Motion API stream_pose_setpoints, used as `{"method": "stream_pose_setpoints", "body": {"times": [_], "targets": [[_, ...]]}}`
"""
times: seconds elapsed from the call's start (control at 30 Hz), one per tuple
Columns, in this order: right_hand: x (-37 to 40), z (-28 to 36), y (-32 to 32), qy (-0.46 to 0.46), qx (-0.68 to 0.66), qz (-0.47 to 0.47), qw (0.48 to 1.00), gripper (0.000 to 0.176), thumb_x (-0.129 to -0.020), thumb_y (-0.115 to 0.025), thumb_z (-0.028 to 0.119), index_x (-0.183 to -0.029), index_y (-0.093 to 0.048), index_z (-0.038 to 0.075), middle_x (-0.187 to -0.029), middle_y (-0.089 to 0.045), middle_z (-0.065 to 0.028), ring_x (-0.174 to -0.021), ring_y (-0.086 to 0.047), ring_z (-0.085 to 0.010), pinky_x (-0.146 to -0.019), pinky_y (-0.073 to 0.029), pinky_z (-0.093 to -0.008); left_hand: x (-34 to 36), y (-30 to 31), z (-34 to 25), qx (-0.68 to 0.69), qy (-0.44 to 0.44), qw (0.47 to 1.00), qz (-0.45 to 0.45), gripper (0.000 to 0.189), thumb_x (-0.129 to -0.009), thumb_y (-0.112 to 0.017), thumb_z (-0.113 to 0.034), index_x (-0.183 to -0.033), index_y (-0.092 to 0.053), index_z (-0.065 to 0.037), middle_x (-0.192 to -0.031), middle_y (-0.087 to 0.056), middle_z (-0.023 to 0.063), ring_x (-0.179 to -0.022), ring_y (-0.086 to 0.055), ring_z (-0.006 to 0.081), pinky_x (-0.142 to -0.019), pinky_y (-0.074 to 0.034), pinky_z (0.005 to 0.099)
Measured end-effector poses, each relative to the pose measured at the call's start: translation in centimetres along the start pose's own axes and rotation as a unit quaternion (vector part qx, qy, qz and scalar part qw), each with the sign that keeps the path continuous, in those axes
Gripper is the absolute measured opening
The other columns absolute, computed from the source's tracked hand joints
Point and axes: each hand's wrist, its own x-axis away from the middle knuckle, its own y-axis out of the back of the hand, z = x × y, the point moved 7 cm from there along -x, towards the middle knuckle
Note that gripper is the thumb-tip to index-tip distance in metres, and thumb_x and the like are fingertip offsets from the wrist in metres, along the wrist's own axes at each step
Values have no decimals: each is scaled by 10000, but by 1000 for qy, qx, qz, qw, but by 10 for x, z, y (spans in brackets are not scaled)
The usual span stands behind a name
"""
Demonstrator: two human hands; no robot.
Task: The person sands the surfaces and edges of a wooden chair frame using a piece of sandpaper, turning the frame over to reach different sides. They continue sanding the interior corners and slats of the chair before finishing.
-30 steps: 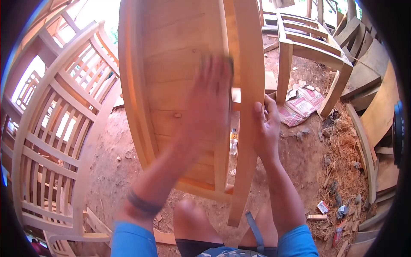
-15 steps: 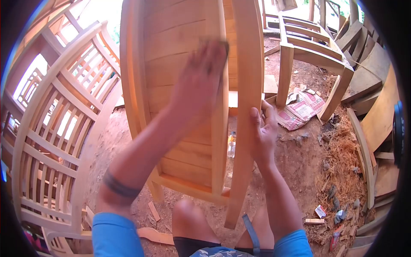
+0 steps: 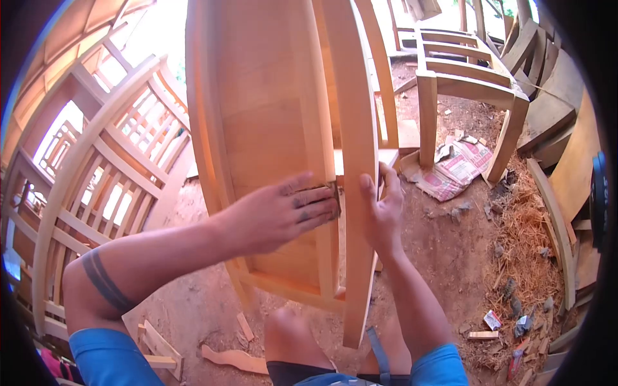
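An unfinished wooden chair [image 3: 270, 116] stands tipped up in front of me, its slatted panel facing me. My left hand [image 3: 280, 212] lies flat across the panel's lower part and presses a small dark piece of sandpaper [image 3: 333, 193] against the inner upright. My right hand [image 3: 381, 209] grips the curved outer rail [image 3: 351, 128] beside it, thumb up along the wood. My bare knee [image 3: 290, 328] is just under the chair's lower edge.
A slatted wooden frame [image 3: 96, 186] stands at the left. Another bare chair frame [image 3: 463, 77] stands at the back right over crumpled newspaper [image 3: 460, 164]. Planks are stacked at the right edge [image 3: 566, 167]. Offcuts [image 3: 232, 357], straw and litter lie on the dirt floor.
My left hand slid down the panel from its upper part to the lower part and turned sideways. The chair shifted slightly; my right hand kept its grip on the rail.
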Motion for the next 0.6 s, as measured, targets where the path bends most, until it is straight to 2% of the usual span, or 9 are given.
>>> {"method": "stream_pose_setpoints", "body": {"times": [0.07,0.1,0.17,0.27,0.33,0.43,0.5,0.57,0.6], "targets": [[-1,5,0,11,-4,3,1000,550,-905,-632,437,-1183,-546,-29,-1014,-590,-150,-979,-532,-258,-887,-421,-381,-7,10,42,-56,5,998,-12,547,-887,-496,-175,-1422,-416,-95,-1427,-466,43,-1308,-453,218,-1118,-309,415],[-1,7,0,19,13,0,1000,541,-899,-642,432,-1174,-547,-25,-991,-585,-141,-969,-528,-251,-881,-422,-379,-17,15,84,-74,77,994,4,551,-880,-486,-140,-1426,-416,-112,-1417,-470,32,-1292,-472,223,-1114,-320,421],[-1,8,0,17,12,4,1000,538,-899,-642,431,-1171,-548,-23,-977,-581,-137,-962,-527,-250,-881,-422,-378,-28,30,156,-181,123,975,-40,569,-860,-483,-82,-1424,-412,-101,-1402,-474,44,-1266,-494,211,-1102,-337,412],[-2,11,2,17,19,3,1000,537,-898,-645,431,-1168,-550,-22,-959,-576,-133,-961,-523,-253,-881,-422,-383,-33,32,181,-211,171,960,-76,587,-847,-477,-55,-1428,-404,-98,-1411,-466,48,-1252,-504,190,-1098,-344,408],[-1,11,2,20,28,-4,999,538,-897,-646,431,-1169,-549,-23,-963,-578,-139,-968,-521,-256,-880,-424,-388,-27,-16,135,-6,198,980,18,580,-857,-476,-75,-1431,-402,-100,-1431,-452,54,-1246,-511,204,-1092,-357,387],[-1,10,3,27,29,-17,999,544,-898,-646,431,-1172,-544,-27,-995,-585,-159,-990,-521,-267,-881,-427,-394,-19,-17,52,6,21,999,36,548,-897,-445,-122,-1442,-392,-107,-1467,-421,54,-1262,-502,220,-1109,-346,370],[-1,8,2,28,7,-6,1000,549,-898,-647,431,-1176,-539,-30,-1019,-588,-174,-1011,-523,-281,-887,-428,-399,-13,-16,19,18,-97,994,41,529,-924,-424,-153,-1450,-386,-111,-1491,-401,54,-1273,-495,231,-1121,-339,358],[-2,11,3,16,18,4,1000,551,-897,-648,431,-1175,-538,-32,-1035,-589,-184,-1034,-524,-296,-897,-427,-402,-35,19,143,-109,37,989,96,606,-918,-490,-102,-1493,-303,-155,-1562,-280,52,-1480,-127,242,-1194,-126,475],[-1,12,2,9,24,11,1000,552,-896,-648,431,-1174,-537,-34,-1043,-590,-189,-1046,-524,-303,-902,-426,-403,-39,40,210,-143,98,985,19,605,-875,-502,-72,-1459,-356,-129,-1507,-357,76,-1431,-241,246,-1177,-187,476]]}}
